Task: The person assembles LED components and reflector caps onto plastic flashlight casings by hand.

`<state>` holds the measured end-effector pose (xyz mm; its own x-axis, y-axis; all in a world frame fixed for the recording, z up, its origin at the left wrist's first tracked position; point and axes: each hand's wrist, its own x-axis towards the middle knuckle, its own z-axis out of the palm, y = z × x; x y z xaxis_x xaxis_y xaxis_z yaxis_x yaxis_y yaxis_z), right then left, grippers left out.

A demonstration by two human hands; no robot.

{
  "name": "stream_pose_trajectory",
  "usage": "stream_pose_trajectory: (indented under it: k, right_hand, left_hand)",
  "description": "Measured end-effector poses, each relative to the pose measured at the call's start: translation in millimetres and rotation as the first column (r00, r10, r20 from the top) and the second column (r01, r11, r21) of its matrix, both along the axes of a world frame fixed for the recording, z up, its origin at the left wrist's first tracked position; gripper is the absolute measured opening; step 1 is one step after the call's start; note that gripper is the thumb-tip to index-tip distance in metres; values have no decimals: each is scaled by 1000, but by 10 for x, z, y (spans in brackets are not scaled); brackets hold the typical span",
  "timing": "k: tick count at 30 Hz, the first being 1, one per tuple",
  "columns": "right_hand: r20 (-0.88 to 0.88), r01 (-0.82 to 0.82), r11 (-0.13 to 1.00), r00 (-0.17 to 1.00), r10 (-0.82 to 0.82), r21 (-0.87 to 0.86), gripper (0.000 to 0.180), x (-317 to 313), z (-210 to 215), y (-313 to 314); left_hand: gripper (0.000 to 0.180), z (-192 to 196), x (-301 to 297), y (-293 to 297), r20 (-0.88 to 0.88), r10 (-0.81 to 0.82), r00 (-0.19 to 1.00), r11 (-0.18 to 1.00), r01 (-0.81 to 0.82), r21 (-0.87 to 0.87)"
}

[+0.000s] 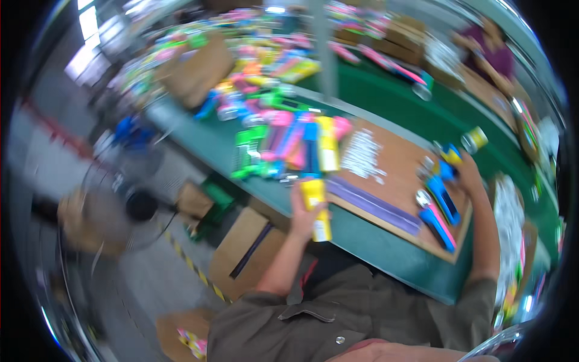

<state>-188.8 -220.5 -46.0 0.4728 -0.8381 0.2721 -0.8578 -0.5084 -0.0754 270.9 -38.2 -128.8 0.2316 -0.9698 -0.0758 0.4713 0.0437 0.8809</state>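
Note:
My left hand [298, 208] is closed round a yellow flashlight-like piece [313, 196] at the table's near edge. Farther right, my right hand [469, 172] reaches over the brown board, its fingers against a blue and yellow flashlight [449, 155]; blur hides the exact grip. Beside that hand lie a blue flashlight with a dark panel [443, 199] and a pink and blue one [439, 226] with a silvery head. Small white parts [362, 154] are heaped on the board, and a purple strip [374, 205] runs along its near side.
Colourful bodies in rows [289, 142] and a large pile lie to the left, around a cardboard box [196, 69]. Past the board, a green conveyor [386, 90] carries a few pieces; a yellow cylinder [474, 140] sits there. Another person [491, 51] works across it. A fan [114, 208] stands left.

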Motion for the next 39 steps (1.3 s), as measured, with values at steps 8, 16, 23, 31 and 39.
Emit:
stream_pose_trajectory:
  k: [8,16,23,31,39]
  right_hand:
    - [-226,226,940,959,-169,255,63,149,17,84]
    - [-130,70,874,991,-8,480,73,-161,8,-25]
    - [232,-84,939,973,5,334,48,-219,63,-71]
    - [320,457,883,825,-467,111,28,-1549,1035,665]
    - [-35,663,746,745,-666,-66,39,-1536,200,300]
  left_hand:
    - [77,118,-167,875,-45,66,997,973,-75,-218]
    - [76,13,-88,1231,-55,-18,998,988,9,-156]
    - [76,32,-181,1248,-55,-80,995,985,71,-157]
    - [80,328,-360,1033,105,-309,945,912,326,-248]
    - [83,432,-575,978,116,-257,959,867,282,-410]
